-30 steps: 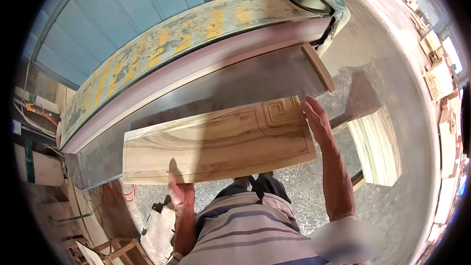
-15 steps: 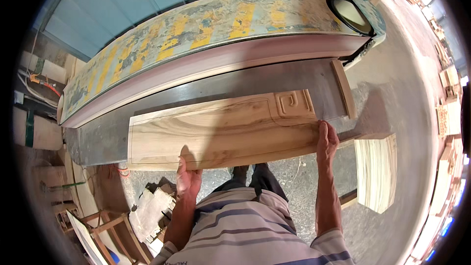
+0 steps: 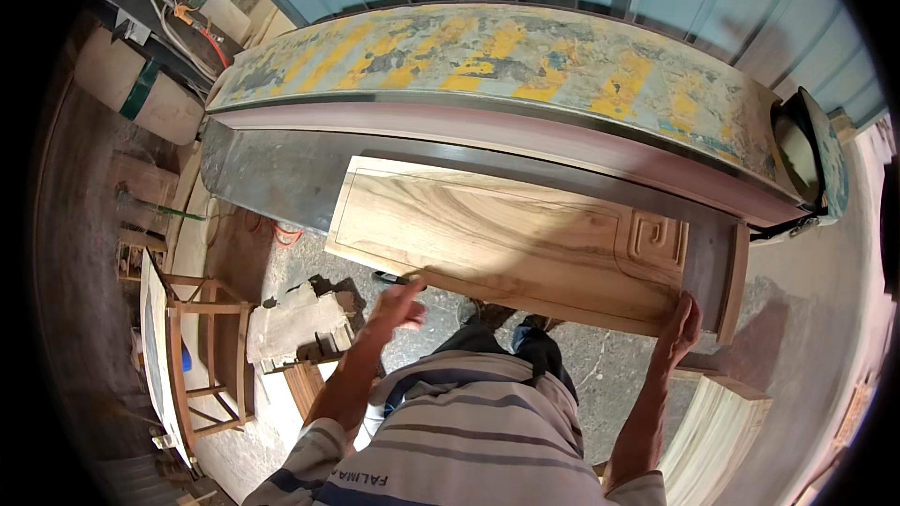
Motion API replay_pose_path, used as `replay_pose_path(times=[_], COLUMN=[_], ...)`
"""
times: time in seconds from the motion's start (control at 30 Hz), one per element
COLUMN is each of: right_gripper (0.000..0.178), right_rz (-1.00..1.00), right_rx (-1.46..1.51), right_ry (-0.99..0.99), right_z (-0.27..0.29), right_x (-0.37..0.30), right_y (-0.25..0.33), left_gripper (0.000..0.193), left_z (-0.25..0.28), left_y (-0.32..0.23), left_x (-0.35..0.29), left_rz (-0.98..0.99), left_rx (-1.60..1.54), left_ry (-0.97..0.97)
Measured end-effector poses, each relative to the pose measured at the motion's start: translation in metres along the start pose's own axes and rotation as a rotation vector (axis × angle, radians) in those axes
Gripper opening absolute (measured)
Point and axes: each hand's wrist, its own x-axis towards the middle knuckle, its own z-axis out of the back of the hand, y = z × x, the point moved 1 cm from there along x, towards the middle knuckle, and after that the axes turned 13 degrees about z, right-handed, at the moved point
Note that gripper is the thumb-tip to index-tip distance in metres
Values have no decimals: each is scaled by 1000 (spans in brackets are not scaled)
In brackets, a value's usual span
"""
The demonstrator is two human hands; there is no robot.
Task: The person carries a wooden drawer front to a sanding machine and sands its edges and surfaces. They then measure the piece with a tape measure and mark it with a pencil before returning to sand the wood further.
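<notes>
A pale wooden board (image 3: 487,234) with a carved square-spiral corner and a thin line along its border lies over the grey metal table (image 3: 272,169) of a sanding machine. At the board's right front corner my right hand (image 3: 686,326) is closed on the edge, its fingers partly hidden. My left hand (image 3: 396,307) is by the front edge, left of the middle; its fingers are apart, one tip at or just touching the edge. Behind the board runs the machine's long pinkish sanding belt (image 3: 525,136), a strip of table between them.
Yellow-striped, worn paint covers the machine's top housing (image 3: 487,56). A wooden strip (image 3: 734,283) stands at the table's right end. Stacked pale boards (image 3: 717,431) are low on the right. To the left are a wooden frame (image 3: 211,351), torn cardboard (image 3: 298,323) and hoses (image 3: 169,14).
The view has turned, and the board now slopes down to the right. My left hand has loosened from the front edge, its thumb off the top face. My right hand still holds the right corner.
</notes>
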Motion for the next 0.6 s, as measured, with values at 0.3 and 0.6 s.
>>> replay_pose_path(times=[0.3, 0.6], right_gripper=[36, 39], right_rz=[-69, -106], right_rx=[50, 210], right_ry=[-192, -298], right_z=[-18, -42], right_x=[-8, 15], right_y=[16, 14], left_gripper=[86, 87], left_z=[132, 131], left_y=[-35, -66], left_x=[57, 70], left_rz=[-235, -189], left_rx=[-44, 87], left_ry=[-511, -491])
